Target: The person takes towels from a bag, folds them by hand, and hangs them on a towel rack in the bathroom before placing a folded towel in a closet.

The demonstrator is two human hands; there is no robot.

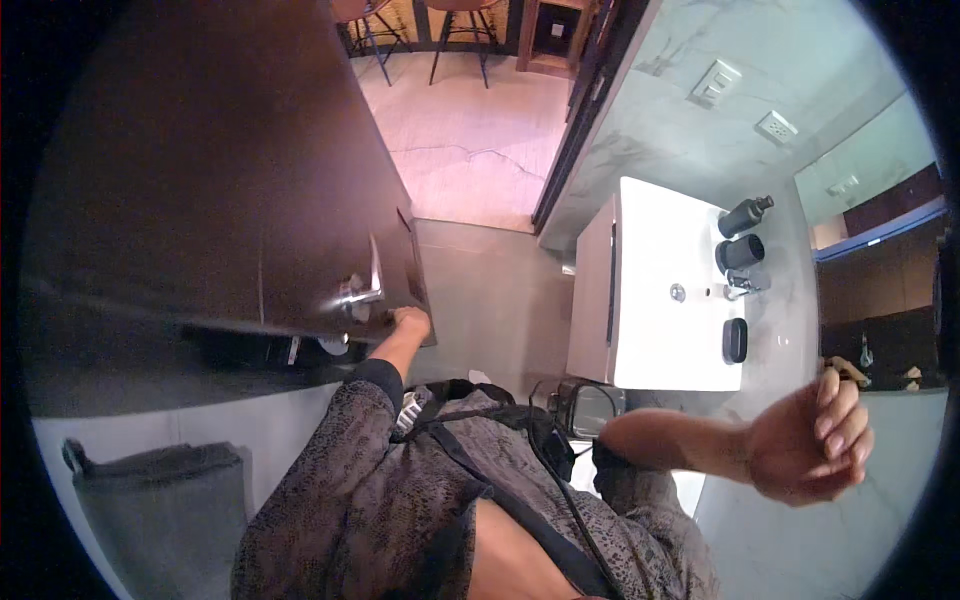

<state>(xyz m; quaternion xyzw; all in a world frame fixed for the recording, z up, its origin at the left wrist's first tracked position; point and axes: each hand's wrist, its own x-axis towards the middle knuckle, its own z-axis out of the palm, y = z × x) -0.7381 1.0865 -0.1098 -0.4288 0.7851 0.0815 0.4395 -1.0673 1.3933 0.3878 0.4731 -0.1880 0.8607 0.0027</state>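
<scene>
My left hand (412,322) is at the edge of a dark door (300,202), just below its metal lever handle (367,289); its fingertips are hidden, so its grip cannot be made out. The door stands ajar. My right hand (814,446) is raised at the right with its fingers loosely curled, holding nothing that shows, in front of the marbled wall. Ahead of it a white washbasin (660,330) carries a dark pump bottle (745,217), a dark cup (741,253), a metal faucet (744,283) and a dark oval soap dish (735,340).
Beyond the doorway lies a pale floor (472,135) with a thin cable across it and stools (461,6) behind. A bin (592,409) stands under the basin's near end. A grey towel (161,495) hangs at the lower left. A mirror (885,285) is on the right wall.
</scene>
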